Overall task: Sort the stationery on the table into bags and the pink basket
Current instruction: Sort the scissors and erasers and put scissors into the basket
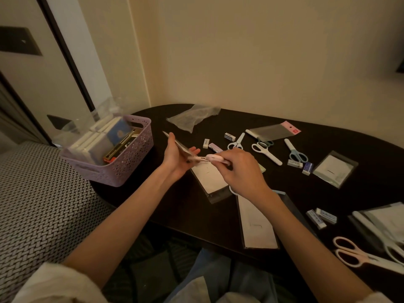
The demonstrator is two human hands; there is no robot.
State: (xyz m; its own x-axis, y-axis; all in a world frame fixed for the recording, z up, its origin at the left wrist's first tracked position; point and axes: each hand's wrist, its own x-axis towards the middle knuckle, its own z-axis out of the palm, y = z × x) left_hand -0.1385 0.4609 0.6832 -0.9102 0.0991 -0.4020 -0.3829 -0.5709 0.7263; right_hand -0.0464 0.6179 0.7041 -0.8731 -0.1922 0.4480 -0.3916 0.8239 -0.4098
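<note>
My left hand (175, 156) holds a clear plastic bag (177, 143) edge-on above the dark table (218, 215). My right hand (238, 169) grips a small pale pink stationery item (213, 159), its tip at the bag's mouth. The pink basket (122, 165) stands at the table's left end, filled with bagged items. Flat bags with white inserts (209, 178) (255, 224) lie under my hands.
Scissors (265, 153) (296, 153) (236, 142) and small erasers (229, 136) (321, 216) are scattered on the table's right half. Pink scissors (358, 254) lie near the front right edge. Empty bags (192, 117) (273, 131) (334, 168) lie toward the wall. A woven-pattern seat (39, 193) is left.
</note>
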